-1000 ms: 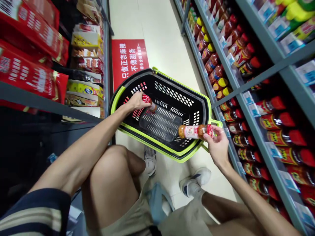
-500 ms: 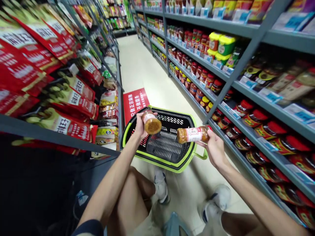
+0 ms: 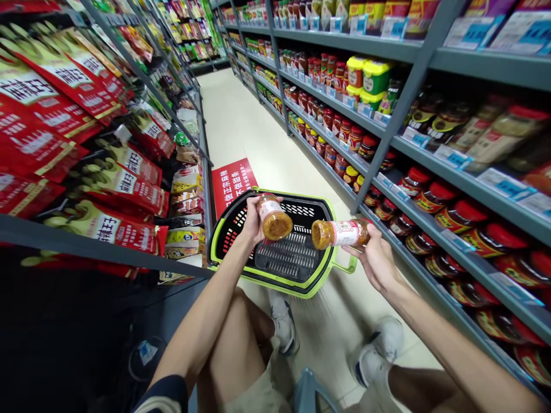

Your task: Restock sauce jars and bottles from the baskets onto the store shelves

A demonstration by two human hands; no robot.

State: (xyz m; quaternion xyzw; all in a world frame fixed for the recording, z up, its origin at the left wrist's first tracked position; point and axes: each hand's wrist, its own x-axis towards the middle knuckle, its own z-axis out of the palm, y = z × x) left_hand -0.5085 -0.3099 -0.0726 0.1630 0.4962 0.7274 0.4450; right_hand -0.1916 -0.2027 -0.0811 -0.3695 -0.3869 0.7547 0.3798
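Note:
My left hand is closed around a glass jar of orange-brown sauce, tilted so its base faces me. In my right hand is a second, similar sauce jar with a white and red label. It lies almost level, gripped at its red-capped end, its base pointing left. Both jars hang over a black shopping basket with a lime-green rim, the right one near the basket's right edge. Through the basket's slotted bottom nothing but dark plastic shows; part of its inside is hidden by my left hand and jar.
Shelves of sauce jars line the right side. Red snack bags hang on a rack at the left. A red floor sign lies beyond the basket. My white shoes and a grey-blue stool part are below.
My left hand and its jar have moved slightly right, closer to the other jar. The right jar has turned a little, and the view has shifted slightly, sliding the shelves and basket left.

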